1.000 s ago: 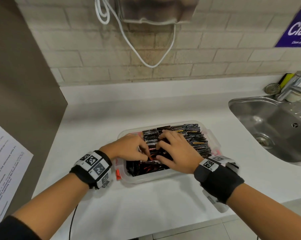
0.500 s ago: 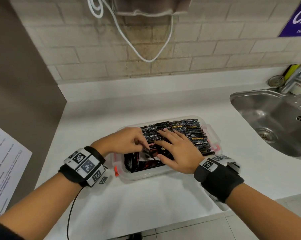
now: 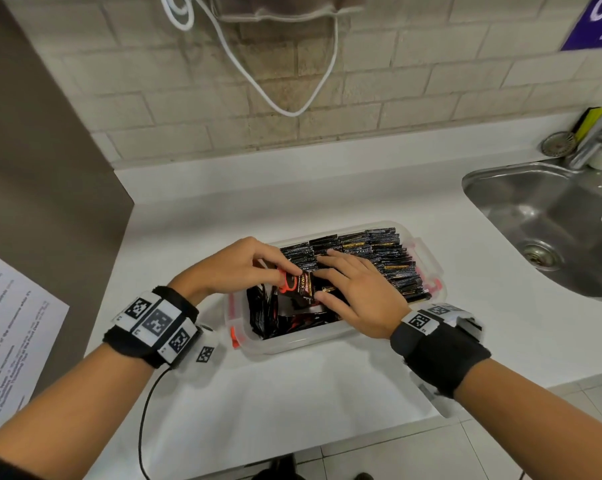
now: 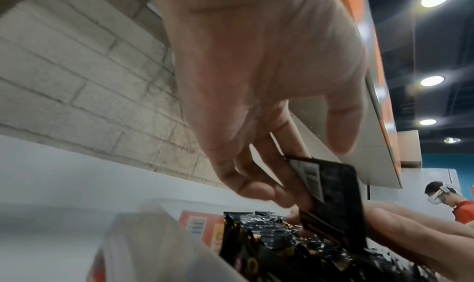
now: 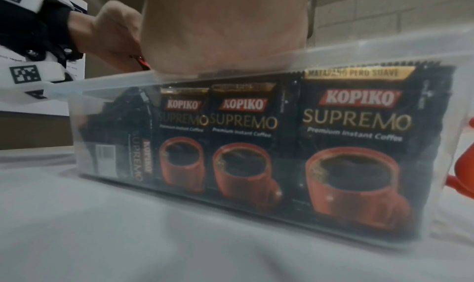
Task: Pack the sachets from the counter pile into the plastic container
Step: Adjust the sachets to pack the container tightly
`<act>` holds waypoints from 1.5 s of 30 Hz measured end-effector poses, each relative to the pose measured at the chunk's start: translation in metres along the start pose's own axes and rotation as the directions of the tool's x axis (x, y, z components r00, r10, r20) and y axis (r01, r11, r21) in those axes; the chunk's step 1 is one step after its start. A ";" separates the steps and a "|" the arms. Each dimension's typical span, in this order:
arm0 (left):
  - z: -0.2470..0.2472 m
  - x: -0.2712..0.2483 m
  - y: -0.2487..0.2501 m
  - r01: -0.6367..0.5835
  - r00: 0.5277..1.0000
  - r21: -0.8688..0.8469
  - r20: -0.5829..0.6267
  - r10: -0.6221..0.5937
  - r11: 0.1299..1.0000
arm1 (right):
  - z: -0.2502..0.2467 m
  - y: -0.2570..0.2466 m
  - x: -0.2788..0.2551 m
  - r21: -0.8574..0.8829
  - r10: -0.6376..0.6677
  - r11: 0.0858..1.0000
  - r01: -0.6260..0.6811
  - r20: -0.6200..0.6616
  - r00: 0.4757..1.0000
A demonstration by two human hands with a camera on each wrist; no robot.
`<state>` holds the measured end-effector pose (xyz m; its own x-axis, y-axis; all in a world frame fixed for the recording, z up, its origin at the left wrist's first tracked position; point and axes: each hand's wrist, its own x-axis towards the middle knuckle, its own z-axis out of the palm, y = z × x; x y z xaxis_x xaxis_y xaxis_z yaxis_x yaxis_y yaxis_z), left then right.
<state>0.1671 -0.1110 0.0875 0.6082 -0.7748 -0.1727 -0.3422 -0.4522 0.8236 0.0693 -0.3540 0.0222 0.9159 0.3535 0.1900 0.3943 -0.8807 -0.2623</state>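
Observation:
A clear plastic container (image 3: 292, 344) with orange latches stands on the white counter, filled with black coffee sachets (image 3: 372, 254) standing in rows. My left hand (image 3: 244, 268) pinches one black sachet (image 3: 298, 285) with a red cup print over the container's left part; the left wrist view shows this sachet (image 4: 330, 193) between fingers and thumb. My right hand (image 3: 358, 292) lies flat with straight fingers on the packed rows beside it. Through the container wall (image 5: 256, 215) I see the sachets (image 5: 354, 144) upright, with my right palm (image 5: 225, 26) above the rim.
A steel sink (image 3: 556, 220) with a tap (image 3: 601, 136) lies to the right. A brown panel (image 3: 43, 188) with a printed sheet (image 3: 8, 341) stands at the left. A white cable (image 3: 285, 109) hangs on the brick wall. The counter's front edge is close below my wrists.
My left hand has lifted one sachet up out of the loose ones at the container's left. My right hand's fingers have flattened onto the rows.

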 end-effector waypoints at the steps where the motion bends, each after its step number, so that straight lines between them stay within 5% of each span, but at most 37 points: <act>1: 0.003 0.002 -0.001 -0.023 0.998 0.017 -0.063 0.024 1.000 | 0.000 0.000 0.000 0.015 0.011 1.000 -0.011 -0.015 1.000; 5: 0.016 0.008 -0.005 -0.044 0.966 -0.063 -0.256 0.027 0.997 | 0.002 0.002 0.000 0.045 0.064 0.997 -0.060 -0.087 0.994; 11: 0.038 0.016 -0.001 0.028 0.984 0.104 -0.181 -0.009 0.994 | 0.002 0.003 0.002 0.038 0.039 0.999 -0.034 -0.145 0.989; 17: 0.044 0.025 0.009 0.000 0.953 0.245 -0.293 0.075 0.970 | 0.002 0.002 0.001 0.037 0.015 0.999 -0.009 -0.178 0.984; 21: 0.040 0.026 0.005 0.068 0.953 0.239 -0.304 0.008 0.969 | 0.002 0.002 0.000 0.075 0.049 0.997 -0.037 -0.171 0.984; 29: 0.044 0.024 -0.009 0.198 0.957 0.328 -0.269 -0.110 0.924 | -0.005 0.008 0.004 0.230 0.043 0.972 -0.054 0.051 0.998; 35: 0.058 0.033 -0.012 0.256 0.939 0.566 -0.337 -0.064 0.784 | -0.014 0.027 0.003 -0.040 -0.028 0.998 0.039 0.251 0.968; 39: 0.068 0.035 -0.014 0.259 0.922 0.680 -0.385 0.032 0.686 | -0.018 0.040 0.001 -0.047 -0.055 0.996 0.072 0.293 0.954; 45: 0.068 0.033 -0.019 0.226 0.916 0.672 -0.393 0.080 0.705 | -0.018 0.048 0.001 -0.080 -0.082 0.990 0.115 0.331 0.940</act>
<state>0.1450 -0.1581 0.0297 0.8109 -0.5727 0.1203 -0.5851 -0.7911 0.1783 0.0878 -0.4015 0.0267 0.8533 0.5091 -0.1129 0.4897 -0.8567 -0.1622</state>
